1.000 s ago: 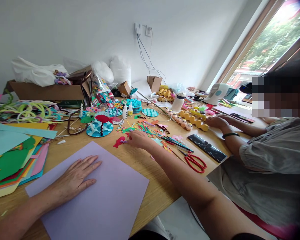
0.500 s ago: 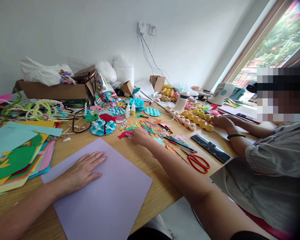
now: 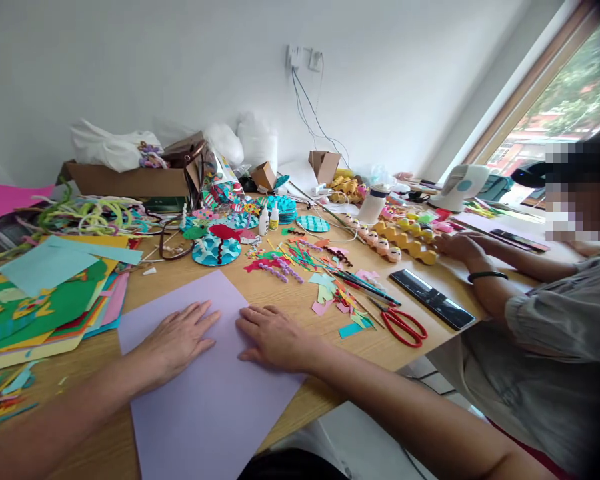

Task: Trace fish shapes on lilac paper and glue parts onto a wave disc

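A large sheet of purple paper [image 3: 205, 420] lies at an angle on the wooden table in front of me. My left hand [image 3: 183, 340] rests flat on its middle, fingers stretched out. On the sheet's right edge lies my right hand [image 3: 275, 337], palm down with its fingers extended. Neither hand grips anything. Just beyond the right hand are purple pipe cleaners [image 3: 283, 268] and a red paper fish shape [image 3: 263, 262]. A blue round piece with a red fish [image 3: 217, 248] on it sits past the sheet's far corner.
Left of the sheet is a stack of coloured paper [image 3: 60, 293]. To the right lie red-handled scissors [image 3: 404, 327], paper scraps [image 3: 335, 297] and a black phone [image 3: 433, 299]. Two glue bottles [image 3: 269, 219] stand farther back. A co-worker's hands [image 3: 460, 247] are at yellow egg-carton strips [image 3: 407, 243].
My right hand has come back from the craft pieces beyond the sheet and now lies on the purple paper. My left hand stays on the sheet. The view has shifted slightly left.
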Demonstrator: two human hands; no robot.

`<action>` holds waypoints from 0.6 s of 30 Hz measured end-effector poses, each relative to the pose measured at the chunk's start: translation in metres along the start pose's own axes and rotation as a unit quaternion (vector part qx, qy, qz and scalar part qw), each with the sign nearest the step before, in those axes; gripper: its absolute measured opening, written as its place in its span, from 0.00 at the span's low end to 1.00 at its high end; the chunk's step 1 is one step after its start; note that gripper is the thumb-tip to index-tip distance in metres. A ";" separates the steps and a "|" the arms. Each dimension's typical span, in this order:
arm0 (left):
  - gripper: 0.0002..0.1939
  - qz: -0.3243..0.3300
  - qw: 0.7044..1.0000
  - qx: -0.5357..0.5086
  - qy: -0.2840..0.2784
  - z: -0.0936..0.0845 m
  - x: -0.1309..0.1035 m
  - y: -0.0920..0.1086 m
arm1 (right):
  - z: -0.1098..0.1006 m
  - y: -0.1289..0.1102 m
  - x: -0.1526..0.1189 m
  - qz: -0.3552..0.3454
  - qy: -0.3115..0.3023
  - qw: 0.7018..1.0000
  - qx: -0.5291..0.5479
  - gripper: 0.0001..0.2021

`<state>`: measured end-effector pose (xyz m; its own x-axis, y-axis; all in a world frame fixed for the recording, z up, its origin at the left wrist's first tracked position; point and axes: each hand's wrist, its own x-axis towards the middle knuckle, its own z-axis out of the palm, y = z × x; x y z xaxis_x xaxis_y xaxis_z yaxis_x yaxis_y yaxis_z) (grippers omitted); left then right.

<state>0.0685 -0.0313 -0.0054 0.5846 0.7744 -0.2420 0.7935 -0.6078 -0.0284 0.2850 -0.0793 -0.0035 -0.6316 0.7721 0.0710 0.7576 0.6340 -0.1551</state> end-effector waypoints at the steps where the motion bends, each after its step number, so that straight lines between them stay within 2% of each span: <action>1: 0.27 -0.012 1.000 0.000 -0.001 0.000 -0.002 0.002 | 0.001 -0.003 -0.002 0.007 0.003 1.000 -0.010 0.25; 7: 0.28 -0.011 1.000 0.005 0.012 0.007 0.004 -0.001 | -0.002 -0.019 -0.008 0.058 0.007 0.997 -0.046 0.21; 13: 0.27 0.052 0.998 -0.023 0.026 0.012 0.016 -0.016 | -0.002 -0.028 -0.005 0.108 -0.005 0.993 -0.056 0.20; 18: 0.29 0.083 0.995 -0.031 0.034 0.013 0.025 -0.026 | 0.000 -0.024 0.003 0.122 -0.003 0.991 -0.062 0.20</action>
<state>0.0606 0.0012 -0.0231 0.7171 0.6754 -0.1720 0.6925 -0.7183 0.0668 0.2646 -0.0925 0.0007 -0.4288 0.9026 0.0396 0.9016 0.4303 -0.0442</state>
